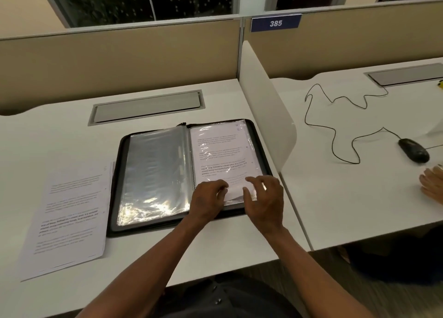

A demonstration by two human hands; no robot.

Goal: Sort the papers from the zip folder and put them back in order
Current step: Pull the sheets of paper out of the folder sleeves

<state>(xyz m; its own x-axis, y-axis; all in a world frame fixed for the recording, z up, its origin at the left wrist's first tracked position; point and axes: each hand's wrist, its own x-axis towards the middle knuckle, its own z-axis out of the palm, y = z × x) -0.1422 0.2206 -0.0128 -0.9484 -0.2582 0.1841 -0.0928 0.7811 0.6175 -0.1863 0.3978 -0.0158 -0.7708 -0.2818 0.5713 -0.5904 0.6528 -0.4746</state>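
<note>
1. White desk [215,250] in a cubicle; beige partition [119,58] along the far edge, white divider [263,116] to the right.
2. Zip folder [187,173] lies open mid-desk, its near edge short of the desk's near edge. Bare desk shows near and far left.
3. Loose papers [69,219] lie just left of the folder.
4. Your left hand [208,200] and right hand [263,197], fingers bent, rest on the right-hand sleeve's near end, pinching a sheet's edge.
5. Neighbouring desk: mouse [413,152], cable [335,126], another person's hand [432,183].
</note>
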